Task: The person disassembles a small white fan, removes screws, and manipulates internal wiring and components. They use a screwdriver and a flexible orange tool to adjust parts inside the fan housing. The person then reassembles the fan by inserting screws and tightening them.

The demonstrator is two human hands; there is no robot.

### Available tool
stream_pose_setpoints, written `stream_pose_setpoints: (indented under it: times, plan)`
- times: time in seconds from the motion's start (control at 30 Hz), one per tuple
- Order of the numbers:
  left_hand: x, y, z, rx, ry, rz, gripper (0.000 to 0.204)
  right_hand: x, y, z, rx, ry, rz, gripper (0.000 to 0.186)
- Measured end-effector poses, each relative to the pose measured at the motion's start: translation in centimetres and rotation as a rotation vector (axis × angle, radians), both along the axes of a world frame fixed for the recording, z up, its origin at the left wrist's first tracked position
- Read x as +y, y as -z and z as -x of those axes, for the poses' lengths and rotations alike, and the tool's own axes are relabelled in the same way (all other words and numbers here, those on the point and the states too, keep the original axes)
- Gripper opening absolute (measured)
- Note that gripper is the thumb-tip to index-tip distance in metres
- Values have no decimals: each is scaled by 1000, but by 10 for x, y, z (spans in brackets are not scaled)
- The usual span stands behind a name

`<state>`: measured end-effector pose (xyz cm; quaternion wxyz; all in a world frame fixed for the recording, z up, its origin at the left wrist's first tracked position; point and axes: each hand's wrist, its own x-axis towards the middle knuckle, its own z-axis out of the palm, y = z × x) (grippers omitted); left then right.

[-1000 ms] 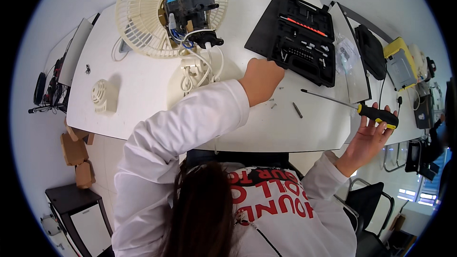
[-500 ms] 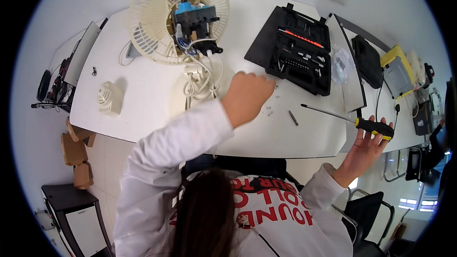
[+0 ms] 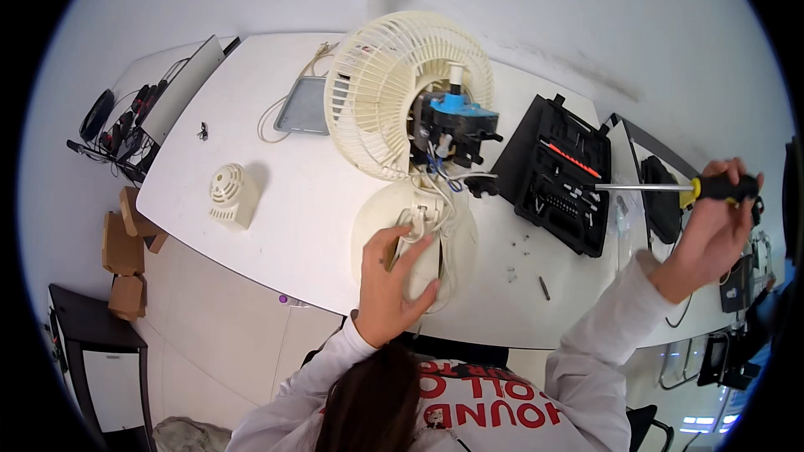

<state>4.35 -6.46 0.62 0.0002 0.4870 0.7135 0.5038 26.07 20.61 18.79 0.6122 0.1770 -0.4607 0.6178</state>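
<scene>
Left hand spread at the base of a cream fan, right hand wrapped around a screwdriver.
At far left on the table, a vented cream cover stands apart from the fan, with a grey tray beyond it; the fan rises just ahead of the left hand, motor bared, its base under the fingers. That hand's thumb and fingers are parted near the bundled cord; whether they touch it, I cannot tell. Further right lie an open tool case, small screws and a dark bit. Rightmost, the raised right hand closes on the screwdriver's black-and-yellow handle, shaft pointing left toward the case.
</scene>
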Motion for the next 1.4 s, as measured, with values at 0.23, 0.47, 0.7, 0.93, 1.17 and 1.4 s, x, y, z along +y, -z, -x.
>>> stream_pose_setpoints:
  times: [0.23, 0.47, 0.7, 0.93, 1.17, 1.4]
  plan:
    - [-1, 42, 31, 221, 192, -46, 41, 5, -76, 128, -72, -516, -63, 17]
    - [0, 45, 31, 182, 173, -100, 49, 2, -100, 233, -169, -524, -185, 20]
    - [0, 47, 31, 152, 153, -89, 51, -33, -83, 286, -277, -207, -203, 18]
    - [3, 44, 30, 163, 179, -88, 47, 60, -122, 289, -560, -669, -203, 19]
    - [1, 45, 32, 143, 138, -76, 47, -27, -88, 306, -452, -345, -178, 20]
    - [0, 45, 30, 116, 133, -73, 50, -22, -90, 305, -471, -256, -280, 20]
